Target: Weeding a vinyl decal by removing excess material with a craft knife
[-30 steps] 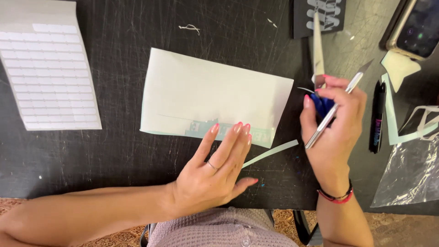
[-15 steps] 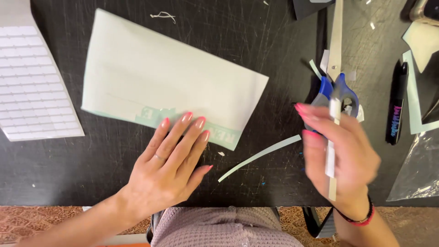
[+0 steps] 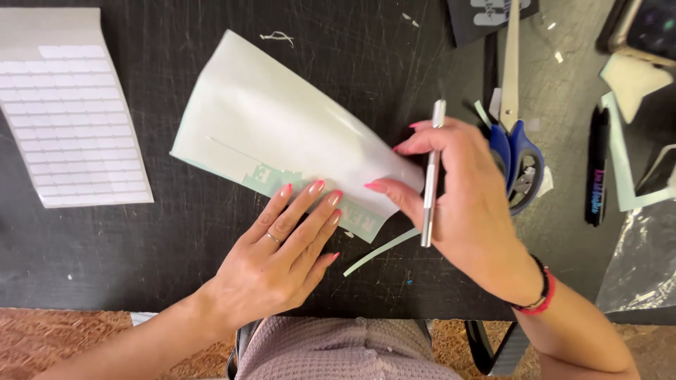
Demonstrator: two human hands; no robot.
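A pale sheet (image 3: 282, 127) with a mint-green lettered strip along its near edge lies slanted on the black table (image 3: 141, 260). My left hand (image 3: 282, 246) presses flat on the sheet's near edge, fingers spread over the strip. My right hand (image 3: 461, 200) holds a slim silver craft knife (image 3: 431, 172) between thumb and fingers, and its thumb and forefinger pinch the sheet's right corner. A thin pale offcut strip (image 3: 380, 252) rests just below that corner.
A white lined sheet (image 3: 70, 112) lies at the far left. Blue-handled scissors (image 3: 514, 134) rest right of my right hand, then a black pen (image 3: 597, 169). Paper scraps and a clear plastic bag (image 3: 644, 260) crowd the right edge. A dark device (image 3: 648, 24) sits top right.
The sheet has turned to a steeper slant. My right hand has moved left from the scissors onto the sheet's right corner with the knife. My left hand stays pressed on the near edge.
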